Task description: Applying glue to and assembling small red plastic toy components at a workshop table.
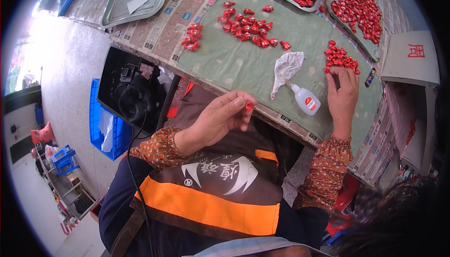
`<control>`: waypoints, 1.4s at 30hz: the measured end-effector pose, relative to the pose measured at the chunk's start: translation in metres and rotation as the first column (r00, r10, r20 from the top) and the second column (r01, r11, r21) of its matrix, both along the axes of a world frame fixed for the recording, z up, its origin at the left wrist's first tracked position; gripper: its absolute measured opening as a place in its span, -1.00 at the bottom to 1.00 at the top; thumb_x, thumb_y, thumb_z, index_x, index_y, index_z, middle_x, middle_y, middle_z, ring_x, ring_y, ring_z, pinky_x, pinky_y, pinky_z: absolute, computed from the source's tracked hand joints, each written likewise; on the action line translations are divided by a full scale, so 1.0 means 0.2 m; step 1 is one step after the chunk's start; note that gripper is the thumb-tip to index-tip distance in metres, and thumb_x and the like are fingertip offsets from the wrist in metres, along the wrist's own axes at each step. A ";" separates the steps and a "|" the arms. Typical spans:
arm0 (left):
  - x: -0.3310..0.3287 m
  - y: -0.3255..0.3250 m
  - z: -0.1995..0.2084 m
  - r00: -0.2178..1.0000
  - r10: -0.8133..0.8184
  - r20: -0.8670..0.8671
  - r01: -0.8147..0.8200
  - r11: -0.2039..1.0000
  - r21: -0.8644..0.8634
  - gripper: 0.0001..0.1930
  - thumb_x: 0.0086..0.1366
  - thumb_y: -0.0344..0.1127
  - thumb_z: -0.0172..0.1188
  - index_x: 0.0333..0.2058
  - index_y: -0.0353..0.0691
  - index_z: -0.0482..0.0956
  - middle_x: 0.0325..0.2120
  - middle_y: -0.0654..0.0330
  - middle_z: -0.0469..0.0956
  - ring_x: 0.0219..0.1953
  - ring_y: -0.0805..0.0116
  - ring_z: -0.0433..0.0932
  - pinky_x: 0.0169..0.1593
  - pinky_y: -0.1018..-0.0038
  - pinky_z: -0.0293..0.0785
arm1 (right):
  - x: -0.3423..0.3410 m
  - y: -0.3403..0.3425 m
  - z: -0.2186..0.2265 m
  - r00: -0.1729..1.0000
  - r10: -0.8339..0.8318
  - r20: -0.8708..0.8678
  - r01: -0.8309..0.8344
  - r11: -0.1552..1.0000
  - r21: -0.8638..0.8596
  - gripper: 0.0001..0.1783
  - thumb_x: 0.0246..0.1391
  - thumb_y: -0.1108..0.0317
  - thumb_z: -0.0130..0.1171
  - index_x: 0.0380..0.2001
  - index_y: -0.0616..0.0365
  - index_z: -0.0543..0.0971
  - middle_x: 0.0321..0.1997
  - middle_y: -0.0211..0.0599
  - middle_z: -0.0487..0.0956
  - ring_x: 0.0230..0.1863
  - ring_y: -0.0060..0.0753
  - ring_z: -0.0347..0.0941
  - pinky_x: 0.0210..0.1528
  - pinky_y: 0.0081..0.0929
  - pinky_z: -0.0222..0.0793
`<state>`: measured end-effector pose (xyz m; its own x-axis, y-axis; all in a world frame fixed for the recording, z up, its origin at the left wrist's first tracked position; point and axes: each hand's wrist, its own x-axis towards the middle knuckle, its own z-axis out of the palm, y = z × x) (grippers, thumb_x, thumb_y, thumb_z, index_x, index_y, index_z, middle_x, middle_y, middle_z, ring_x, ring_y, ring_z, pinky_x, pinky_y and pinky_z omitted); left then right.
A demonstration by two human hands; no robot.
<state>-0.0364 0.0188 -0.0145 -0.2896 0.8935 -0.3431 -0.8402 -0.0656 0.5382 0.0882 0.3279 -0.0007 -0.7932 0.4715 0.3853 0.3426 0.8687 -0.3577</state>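
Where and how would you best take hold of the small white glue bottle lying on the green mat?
Probably the white glue bottle is best pinched across its wide body, from above. It lies on its side on the green mat, its thin nozzle pointing at the crumpled white tissue, its sides free.

Floral orange-red sleeves [328, 163], brown apron [225, 186] with orange band.

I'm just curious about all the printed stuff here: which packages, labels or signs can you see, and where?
Glue bottle: lying on the green mat near the right hand; white, with a red and white label.
White box: right table edge; one red character on top.
Printed sheets: under the mat; rows of small coloured squares.
Paper slip: in the metal tray, top left; white.
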 end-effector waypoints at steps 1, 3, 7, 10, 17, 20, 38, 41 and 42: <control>0.00 0.00 0.01 1.000 -0.002 0.019 0.002 1.000 0.012 -0.70 0.55 -0.09 0.01 -0.02 -0.20 0.50 -0.28 0.33 0.43 -0.26 0.55 0.46 -0.17 0.54 0.52 | 0.00 0.00 0.00 1.000 0.022 -0.002 -0.022 1.000 0.017 -0.84 0.05 0.53 0.31 -0.27 0.17 0.58 -0.26 -0.25 0.54 -0.17 -0.16 0.44 -0.09 -0.26 0.37; 0.01 0.01 0.03 0.999 0.011 0.041 -0.011 1.000 -0.009 -0.71 0.56 -0.10 -0.01 -0.05 -0.22 0.48 -0.28 0.31 0.41 -0.26 0.53 0.44 -0.20 0.56 0.51 | 0.01 -0.01 0.00 0.999 0.032 -0.025 -0.032 0.999 -0.020 -0.85 0.06 0.53 0.30 -0.27 0.19 0.58 -0.28 -0.25 0.54 -0.19 -0.16 0.44 -0.10 -0.26 0.36; 0.02 0.00 0.00 0.995 0.014 0.098 -0.016 1.000 0.017 -0.71 0.55 -0.12 0.01 -0.04 -0.25 0.46 -0.24 0.28 0.42 -0.24 0.51 0.47 -0.21 0.56 0.52 | 0.04 -0.21 0.17 0.993 0.011 -0.115 -0.038 0.973 -0.229 -0.90 0.10 0.55 0.25 -0.30 0.23 0.55 -0.31 -0.21 0.52 -0.23 -0.17 0.45 -0.15 -0.25 0.35; 0.03 -0.01 -0.02 0.994 0.010 0.112 -0.016 0.999 0.052 -0.71 0.55 -0.13 0.02 0.00 -0.24 0.47 -0.21 0.27 0.44 -0.22 0.52 0.50 -0.19 0.55 0.54 | 0.04 -0.44 0.24 0.976 0.127 -0.177 -0.183 0.919 -0.350 -0.88 0.11 0.59 0.21 -0.27 0.24 0.52 -0.29 -0.16 0.50 -0.23 -0.12 0.45 -0.18 -0.22 0.34; 0.05 -0.01 -0.01 0.999 0.008 0.049 -0.009 1.000 0.024 -0.72 0.53 -0.15 0.06 0.01 -0.22 0.49 -0.22 0.30 0.52 -0.22 0.55 0.51 -0.18 0.55 0.55 | 0.02 -0.79 0.22 0.917 0.350 -0.192 -0.394 0.873 -0.289 -0.76 0.02 0.59 0.27 -0.21 0.22 0.51 -0.28 -0.15 0.50 -0.29 -0.04 0.42 -0.24 -0.18 0.33; 0.07 -0.02 -0.01 1.000 0.020 -0.011 -0.020 1.000 0.005 -0.74 0.53 -0.17 0.06 0.00 -0.22 0.49 -0.22 0.30 0.53 -0.21 0.56 0.51 -0.19 0.55 0.55 | 0.01 -0.83 0.21 0.919 0.338 -0.202 -0.383 0.887 -0.257 -0.74 -0.01 0.59 0.28 -0.22 0.21 0.50 -0.29 -0.16 0.49 -0.32 -0.06 0.41 -0.27 -0.16 0.32; 0.16 -0.03 -0.03 0.942 0.139 -0.305 -0.141 0.990 0.015 -0.83 0.51 -0.26 0.12 -0.15 -0.24 0.45 -0.33 0.31 0.50 -0.34 0.64 0.47 -0.33 0.62 0.50 | 0.03 -0.94 0.18 0.948 0.294 -0.122 -0.314 0.928 -0.200 -0.79 0.02 0.61 0.22 -0.24 0.28 0.48 -0.29 -0.08 0.46 -0.32 0.01 0.41 -0.26 -0.15 0.34; 0.16 -0.03 -0.05 0.940 0.137 -0.312 -0.145 0.989 -0.003 -0.83 0.51 -0.25 0.11 -0.18 -0.24 0.44 -0.35 0.33 0.49 -0.36 0.64 0.46 -0.37 0.63 0.48 | 0.03 -0.94 0.15 0.960 0.243 -0.142 -0.275 0.917 -0.288 -0.77 -0.03 0.65 0.25 -0.28 0.24 0.48 -0.31 -0.13 0.47 -0.31 -0.01 0.42 -0.26 -0.16 0.34; 0.16 -0.03 -0.06 0.939 0.135 -0.317 -0.147 0.989 -0.015 -0.83 0.51 -0.25 0.11 -0.19 -0.24 0.43 -0.36 0.33 0.48 -0.36 0.64 0.45 -0.38 0.63 0.48 | 0.03 -0.94 0.14 0.960 0.242 -0.142 -0.274 0.918 -0.288 -0.77 -0.03 0.65 0.25 -0.28 0.24 0.48 -0.31 -0.13 0.47 -0.31 -0.01 0.42 -0.26 -0.16 0.34</control>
